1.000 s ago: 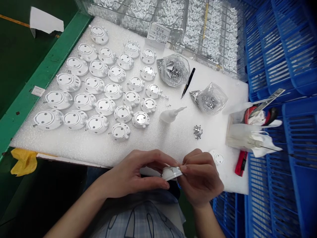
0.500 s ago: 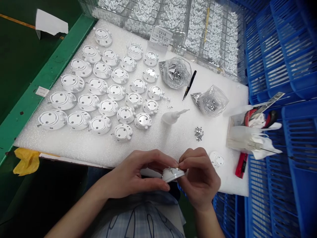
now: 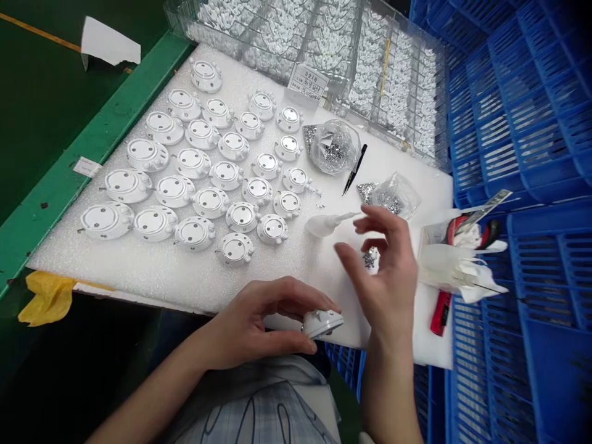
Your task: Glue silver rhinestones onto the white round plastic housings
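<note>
Near the front edge of the white foam board, my left hand (image 3: 277,314) grips a small white round part (image 3: 322,323) with bumps on its rim, held tilted between thumb and fingers. My right hand (image 3: 382,259) is raised over the board, thumb and fingers apart, with nothing visible between them. Just beyond its fingertips is a white squeeze bottle (image 3: 321,226) with a thin nozzle. A little pile of shiny metal bits (image 3: 370,257) lies behind the right hand, partly covered by it. Rows of similar white round parts (image 3: 211,202) sit to the left.
Two clear bags (image 3: 337,147) of metal bits lie on the foam board (image 3: 287,271), with black tweezers (image 3: 355,169) between them. Clear divided trays (image 3: 305,37) stand at the back. On the right are a tool holder (image 3: 430,271), a red cutter (image 3: 441,313) and blue crates (image 3: 490,123).
My right hand has let go of the white part and moved up and forward toward the squeeze bottle, its fingers opening. My left hand keeps its hold. The camera view has shifted slightly.
</note>
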`<action>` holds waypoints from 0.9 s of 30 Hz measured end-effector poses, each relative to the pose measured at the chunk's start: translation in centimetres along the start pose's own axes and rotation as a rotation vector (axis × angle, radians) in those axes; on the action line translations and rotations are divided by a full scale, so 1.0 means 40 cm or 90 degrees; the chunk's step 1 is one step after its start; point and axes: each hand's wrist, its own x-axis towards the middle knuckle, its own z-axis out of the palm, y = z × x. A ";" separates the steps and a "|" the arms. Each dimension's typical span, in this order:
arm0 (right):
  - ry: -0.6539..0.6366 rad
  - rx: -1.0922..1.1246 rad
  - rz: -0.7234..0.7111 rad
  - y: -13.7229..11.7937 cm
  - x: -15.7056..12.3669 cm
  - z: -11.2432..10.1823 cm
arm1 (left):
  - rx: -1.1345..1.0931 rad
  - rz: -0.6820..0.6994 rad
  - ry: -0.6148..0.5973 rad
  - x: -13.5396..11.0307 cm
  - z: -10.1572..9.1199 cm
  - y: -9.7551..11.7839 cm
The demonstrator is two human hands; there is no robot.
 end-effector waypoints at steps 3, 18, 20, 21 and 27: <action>-0.081 -0.062 -0.050 0.004 0.033 0.037 | 0.024 -0.002 0.006 -0.002 -0.002 -0.001; 0.033 0.386 0.131 0.002 -0.006 0.011 | -0.037 0.002 0.001 0.000 0.001 -0.008; 0.049 0.426 0.149 0.005 0.000 -0.001 | -0.141 -0.007 0.022 0.000 0.012 -0.007; 0.056 0.450 0.150 0.006 0.006 -0.010 | -0.196 -0.015 0.039 0.001 0.018 -0.005; 0.064 0.544 0.171 -0.003 0.043 -0.047 | -0.415 -0.130 0.140 0.017 0.059 0.018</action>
